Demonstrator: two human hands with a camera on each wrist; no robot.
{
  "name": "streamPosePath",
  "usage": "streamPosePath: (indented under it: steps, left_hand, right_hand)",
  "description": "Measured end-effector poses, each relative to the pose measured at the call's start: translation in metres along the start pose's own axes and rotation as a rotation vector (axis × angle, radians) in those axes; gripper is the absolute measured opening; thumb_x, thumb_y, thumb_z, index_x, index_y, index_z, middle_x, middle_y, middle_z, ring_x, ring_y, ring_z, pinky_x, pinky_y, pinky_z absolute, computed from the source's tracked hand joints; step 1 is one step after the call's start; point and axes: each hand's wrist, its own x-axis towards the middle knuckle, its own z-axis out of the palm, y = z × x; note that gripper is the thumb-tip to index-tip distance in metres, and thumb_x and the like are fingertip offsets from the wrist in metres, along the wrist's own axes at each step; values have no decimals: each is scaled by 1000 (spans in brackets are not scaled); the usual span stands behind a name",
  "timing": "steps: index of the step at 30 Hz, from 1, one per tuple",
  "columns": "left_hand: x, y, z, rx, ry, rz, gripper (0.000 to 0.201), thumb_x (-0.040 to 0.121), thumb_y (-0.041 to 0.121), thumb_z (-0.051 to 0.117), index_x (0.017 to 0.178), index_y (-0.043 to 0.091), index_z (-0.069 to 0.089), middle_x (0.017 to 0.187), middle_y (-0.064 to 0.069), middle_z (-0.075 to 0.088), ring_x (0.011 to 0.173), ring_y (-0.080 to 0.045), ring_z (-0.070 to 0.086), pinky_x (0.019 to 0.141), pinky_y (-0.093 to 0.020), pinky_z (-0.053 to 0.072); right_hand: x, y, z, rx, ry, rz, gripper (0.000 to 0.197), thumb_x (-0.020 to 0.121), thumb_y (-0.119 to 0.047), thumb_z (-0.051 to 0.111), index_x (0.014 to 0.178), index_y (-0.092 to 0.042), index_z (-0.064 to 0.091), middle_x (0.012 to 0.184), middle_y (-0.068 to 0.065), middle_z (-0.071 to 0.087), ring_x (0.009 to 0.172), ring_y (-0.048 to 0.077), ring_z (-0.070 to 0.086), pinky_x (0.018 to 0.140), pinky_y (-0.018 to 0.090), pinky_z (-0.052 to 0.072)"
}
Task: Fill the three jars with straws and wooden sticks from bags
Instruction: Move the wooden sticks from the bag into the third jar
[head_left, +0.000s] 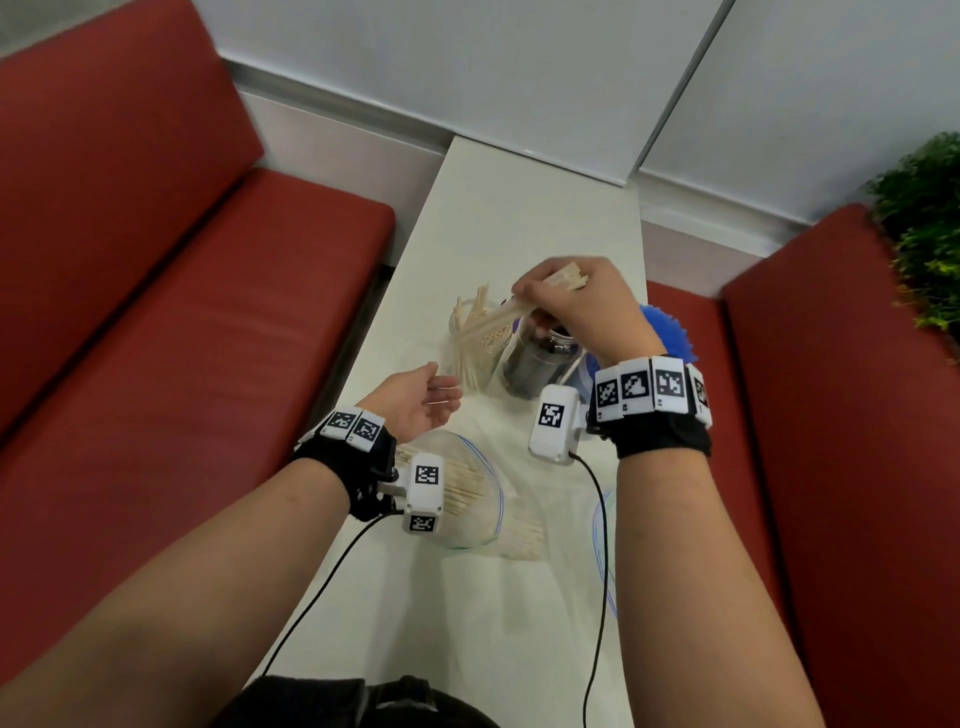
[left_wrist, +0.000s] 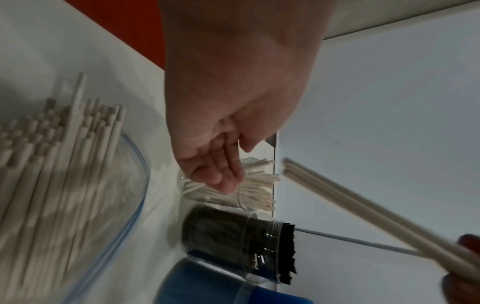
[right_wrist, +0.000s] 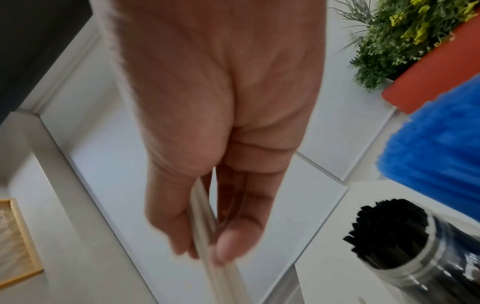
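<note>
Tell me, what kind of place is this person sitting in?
Probably a cafe or canteen booth: red padded benches flank a narrow white table, a green plant sits behind one backrest, and jars of straws suggest drink service.

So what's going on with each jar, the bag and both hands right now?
Stick jar: upright, partly filled with pale sticks.
Black jar: upright, packed with black straws.
Blue jar: holds blue straws, mostly hidden behind the right arm.
Bag: lying flat, sticks left inside.
Left hand: open, palm up, holding nothing.
Right hand: grips a bundle of sticks above the jars.
</note>
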Motion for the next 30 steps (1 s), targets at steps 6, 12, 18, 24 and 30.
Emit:
streamPosePath:
  steps: [6,12,18,24,30]
  left_hand:
    - [12,-8,-4,567,101,90,17,94,9,59,87,-4,67,81,-15,65,65,-23,60,63,-27,50]
    - [26,-23,-4,1119,13,281,16,82,10,67,82,-4,75,85,-18,74,70,-18,63,73,-29,54]
    - [36,-33,-2,1602,-215,316,24,92,14,56,102,1,72,107,-11,71,100,-26,65,87,-33,51]
    - [48,-48,-7,1877,-281,247,38,89,32,64,117,7,59,123,-9,60,112,-30,58,97,-39,48]
    - [50,-59,-2,2117,-202,252,39,91,21,66,128,12,58,126,-6,60,113,-30,59,98,-39,48]
  right_hand:
    - [43,-2,6,-22,356,-36,5,88,-12,73,84,-12,75,64,4,68,50,13,64,52,25,53]
    - [78,38,38,-261,276,85,12,89,-13,67,91,-6,76,76,14,73,64,26,70,62,33,59]
    - [101,82,64,-342,168,216,21,91,-18,70,107,-5,74,94,14,75,79,23,70,72,32,58]
    - [103,105,77,-356,165,183,40,84,-21,81,121,-13,67,116,10,67,103,26,65,87,36,55]
    - [90,110,98,-581,153,-108,62,101,-36,57,154,-9,37,156,17,39,150,32,26,122,42,21]
